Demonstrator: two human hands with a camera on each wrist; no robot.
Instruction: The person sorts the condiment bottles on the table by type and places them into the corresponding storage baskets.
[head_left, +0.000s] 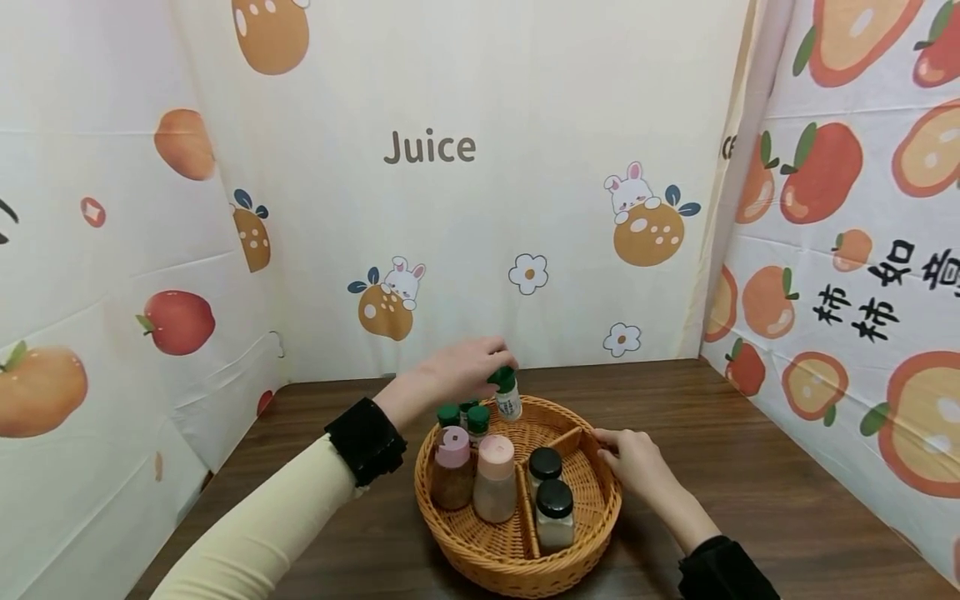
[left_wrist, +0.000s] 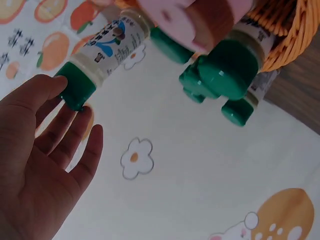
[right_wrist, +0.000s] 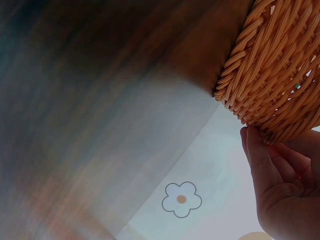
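Observation:
My left hand [head_left: 472, 367] pinches a small spice bottle [head_left: 509, 405] by its green cap over the back of the round wicker basket [head_left: 517, 575]. In the left wrist view the white label on that bottle [left_wrist: 112, 47] shows, and the thumb and fingertips meet at the cap. At the basket's right rim, my right hand [head_left: 637, 462] grips the edge. Seen from the right wrist, its fingers [right_wrist: 262, 165] are at the woven rim. Several other green-capped bottles [head_left: 477, 421] stand at the basket's back left.
In the basket's left section are a pink-capped bottle [head_left: 452, 471] and a peach-capped bottle [head_left: 495, 479]. Two black-capped jars [head_left: 555, 512] stand right of a wicker divider [head_left: 527, 517]. The basket sits on a dark wooden table [head_left: 360, 533], with printed cloth [head_left: 465, 217] hanging behind and at both sides.

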